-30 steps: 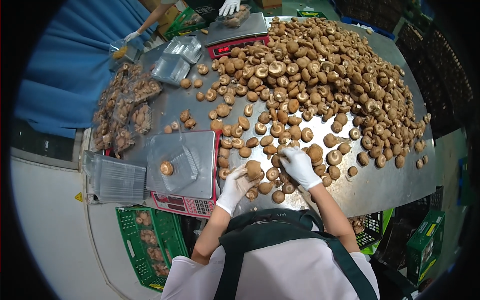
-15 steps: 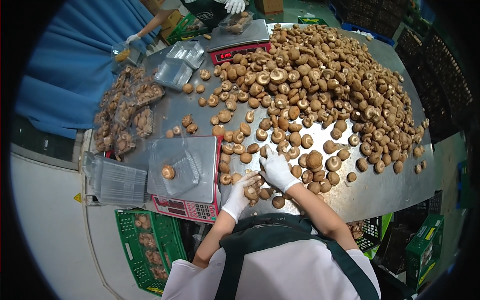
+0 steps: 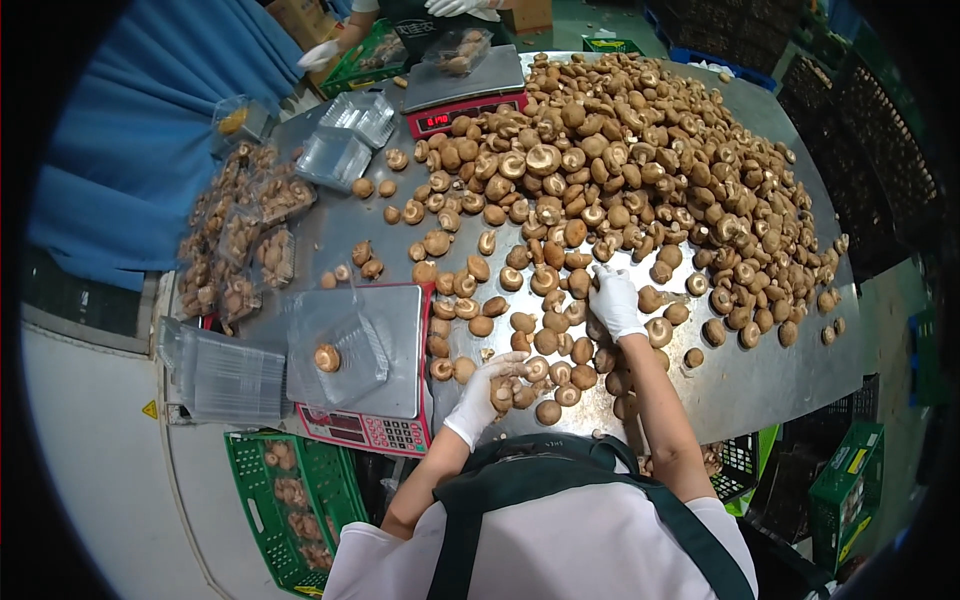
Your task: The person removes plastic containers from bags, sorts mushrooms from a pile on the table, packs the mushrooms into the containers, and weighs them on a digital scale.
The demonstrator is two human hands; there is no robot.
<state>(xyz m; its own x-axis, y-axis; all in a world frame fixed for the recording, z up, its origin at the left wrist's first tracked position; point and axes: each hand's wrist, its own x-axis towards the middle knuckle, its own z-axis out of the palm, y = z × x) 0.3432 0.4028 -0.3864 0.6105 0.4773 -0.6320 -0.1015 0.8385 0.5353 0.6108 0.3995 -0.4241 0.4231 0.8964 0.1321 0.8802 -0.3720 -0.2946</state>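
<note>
My gloved left hand (image 3: 480, 398) is curled around brown mushrooms (image 3: 503, 395) near the table's front edge, beside the red-trimmed scale (image 3: 400, 430). My gloved right hand (image 3: 616, 305) is farther forward among loose mushrooms, its curled fingertips down by the lower edge of the large mushroom pile (image 3: 680, 170); what they grip, if anything, is hidden. On the scale rests an open clear clamshell tray (image 3: 350, 345) with a single mushroom (image 3: 326, 357) inside.
Stacked empty trays (image 3: 225, 375) stand left of the scale, filled packs (image 3: 275, 255) behind. A second scale (image 3: 460, 85), empty containers (image 3: 335, 155) and a co-worker's gloved hand (image 3: 445, 8) are at the back. Green crates (image 3: 265, 500) stand below left; another (image 3: 845, 490) at right.
My right hand moved from beside my left hand forward and right into the loose mushrooms. My left hand stays low, wrapped round mushrooms. At the back, a co-worker's hand lifted away from a pack.
</note>
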